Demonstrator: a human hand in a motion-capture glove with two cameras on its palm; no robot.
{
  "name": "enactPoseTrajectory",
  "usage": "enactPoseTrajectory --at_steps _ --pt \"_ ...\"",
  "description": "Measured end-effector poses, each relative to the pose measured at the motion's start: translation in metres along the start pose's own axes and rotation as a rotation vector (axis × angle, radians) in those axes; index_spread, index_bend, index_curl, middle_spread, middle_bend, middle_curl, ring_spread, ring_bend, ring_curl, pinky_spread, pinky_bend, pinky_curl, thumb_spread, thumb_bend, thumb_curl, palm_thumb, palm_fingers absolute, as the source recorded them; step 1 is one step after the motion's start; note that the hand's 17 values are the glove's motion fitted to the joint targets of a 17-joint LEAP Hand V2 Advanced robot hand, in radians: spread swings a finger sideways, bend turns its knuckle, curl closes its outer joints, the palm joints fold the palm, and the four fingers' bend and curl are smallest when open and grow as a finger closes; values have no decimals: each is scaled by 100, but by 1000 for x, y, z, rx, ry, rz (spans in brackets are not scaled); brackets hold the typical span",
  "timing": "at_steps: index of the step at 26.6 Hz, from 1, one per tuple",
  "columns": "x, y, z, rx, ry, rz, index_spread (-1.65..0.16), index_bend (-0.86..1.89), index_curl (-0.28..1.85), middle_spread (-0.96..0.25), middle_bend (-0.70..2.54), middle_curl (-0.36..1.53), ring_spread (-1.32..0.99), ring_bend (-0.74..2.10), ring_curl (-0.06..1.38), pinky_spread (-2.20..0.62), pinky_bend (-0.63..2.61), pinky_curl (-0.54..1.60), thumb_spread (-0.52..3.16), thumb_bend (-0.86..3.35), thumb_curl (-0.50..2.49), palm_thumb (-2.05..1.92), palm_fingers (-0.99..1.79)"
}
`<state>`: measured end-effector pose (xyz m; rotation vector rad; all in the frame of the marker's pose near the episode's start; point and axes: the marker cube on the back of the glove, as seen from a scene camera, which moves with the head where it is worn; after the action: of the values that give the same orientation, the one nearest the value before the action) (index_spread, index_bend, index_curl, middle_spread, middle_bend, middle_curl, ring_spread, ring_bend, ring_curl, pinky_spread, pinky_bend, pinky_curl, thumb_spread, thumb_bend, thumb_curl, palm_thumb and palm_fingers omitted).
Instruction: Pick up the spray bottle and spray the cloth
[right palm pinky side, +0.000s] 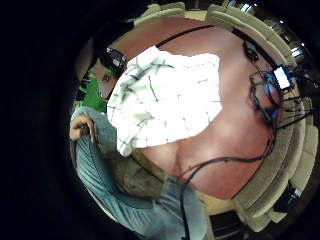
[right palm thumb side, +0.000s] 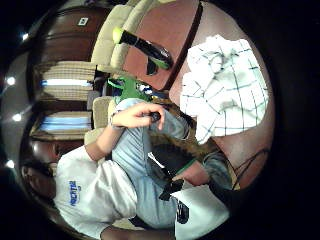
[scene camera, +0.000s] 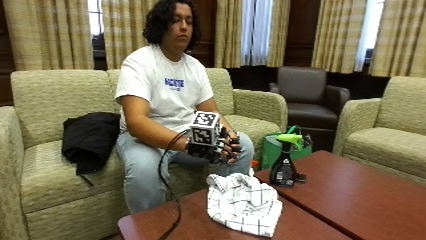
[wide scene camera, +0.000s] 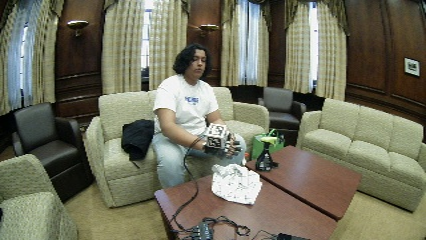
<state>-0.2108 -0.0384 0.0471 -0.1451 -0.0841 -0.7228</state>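
We see the spray bottle (scene camera: 285, 162) — dark body, green trigger head — upright at the table (scene camera: 373, 200) edge nearest the sofa. The white checked cloth (scene camera: 243, 202) lies crumpled beside it. The gloved right hand (scene camera: 216, 145) hovers above the cloth — fingers loosely spread, holding nothing.

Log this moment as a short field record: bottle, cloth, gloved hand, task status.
spray bottle: upright on the table, green trigger head, not held
cloth: white checked, crumpled on the table beside the bottle
right hand: gloved, above the cloth, touching nothing, fingers relaxed
bare hand: resting on the person's lap
status: bottle not yet picked up
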Motion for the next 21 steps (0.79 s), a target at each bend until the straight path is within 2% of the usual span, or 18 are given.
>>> enactPoseTrajectory --at_steps 4,8,21 --pt "48 19 -33 22 139 40 -46 14 17 -18 24 35 -14 46 31 20 53 35 82 -4 37 46 6" --pt "57 43 -34 11 187 85 -46 15 18 -18 24 35 -13 44 31 20 52 35 82 -4 37 45 6" --pt "70 51 -38 14 115 116 -47 14 21 -17 20 34 -12 38 29 21 51 35 84 -4 35 43 3"
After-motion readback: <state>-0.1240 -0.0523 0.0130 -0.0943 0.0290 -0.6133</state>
